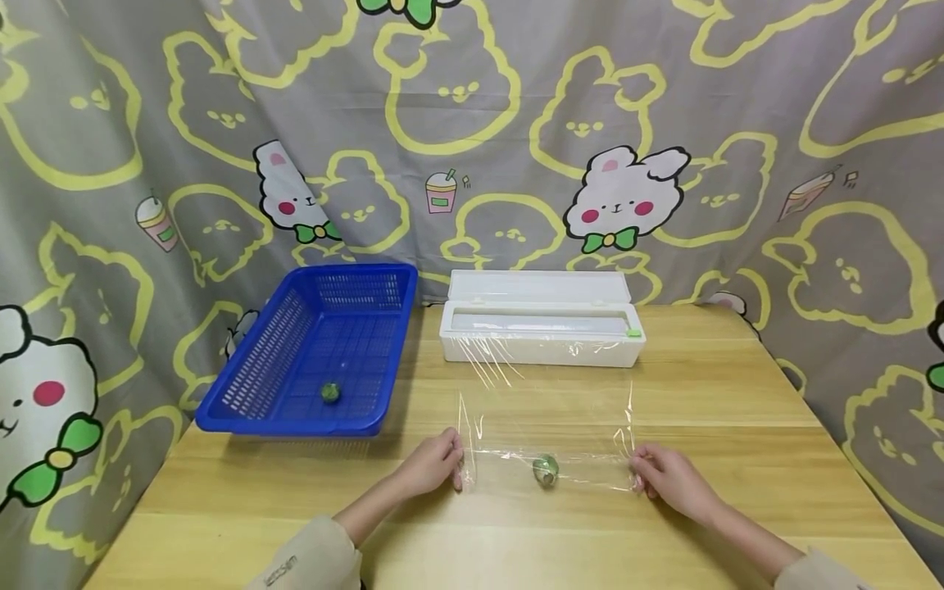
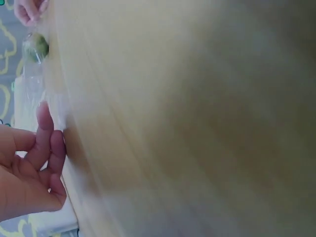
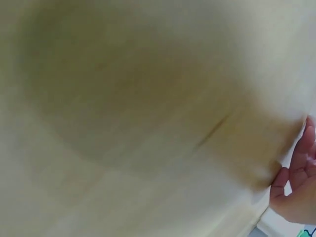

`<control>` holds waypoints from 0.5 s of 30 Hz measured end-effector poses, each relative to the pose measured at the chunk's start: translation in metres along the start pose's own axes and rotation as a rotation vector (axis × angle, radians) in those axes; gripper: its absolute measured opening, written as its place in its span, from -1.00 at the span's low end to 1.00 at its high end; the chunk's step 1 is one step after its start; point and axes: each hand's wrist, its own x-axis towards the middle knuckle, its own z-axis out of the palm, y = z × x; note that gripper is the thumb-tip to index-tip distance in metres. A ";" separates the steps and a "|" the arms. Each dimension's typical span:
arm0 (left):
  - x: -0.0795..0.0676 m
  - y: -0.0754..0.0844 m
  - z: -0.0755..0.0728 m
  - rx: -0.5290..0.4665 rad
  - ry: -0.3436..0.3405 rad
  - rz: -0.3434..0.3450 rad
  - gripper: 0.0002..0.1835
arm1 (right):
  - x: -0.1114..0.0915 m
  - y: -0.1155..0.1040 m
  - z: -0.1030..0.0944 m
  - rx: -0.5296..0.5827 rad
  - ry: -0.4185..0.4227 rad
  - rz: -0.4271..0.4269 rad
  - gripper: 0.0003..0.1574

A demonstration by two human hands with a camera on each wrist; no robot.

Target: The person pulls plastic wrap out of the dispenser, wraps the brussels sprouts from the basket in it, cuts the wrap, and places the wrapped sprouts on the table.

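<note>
On the near half of the tabletop (image 1: 745, 393), left hand (image 1: 433, 463) pinches the left edge of a sheet of clear film (image 1: 546, 422); right hand (image 1: 673, 479) pinches the right edge. Fingers bent at both, film spread between them. Small green round item (image 1: 546, 470) sits between the hands, near the film's front edge; can't tell if the film is over or under it. White box (image 1: 546, 351) behind, lid (image 1: 538, 285) up, green slider (image 1: 633, 333) at its right end. Can't tell whether the sheet is joined to the box. Blue basket (image 1: 288, 426) left of the box, second green item (image 1: 330, 392) inside. Patterned curtain (image 1: 509, 82) behind everything.
</note>
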 end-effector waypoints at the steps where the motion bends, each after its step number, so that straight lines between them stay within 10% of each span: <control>1: 0.001 0.001 0.000 0.013 -0.001 -0.005 -0.89 | 0.000 -0.001 0.000 -0.036 0.005 0.007 -0.85; 10: 0.004 0.005 0.004 0.499 0.120 0.035 -0.83 | -0.002 -0.002 0.007 -0.444 0.123 0.001 -0.84; 15: 0.008 0.002 0.004 0.533 0.148 0.057 -0.81 | -0.002 0.001 0.007 -0.429 0.126 -0.009 -0.80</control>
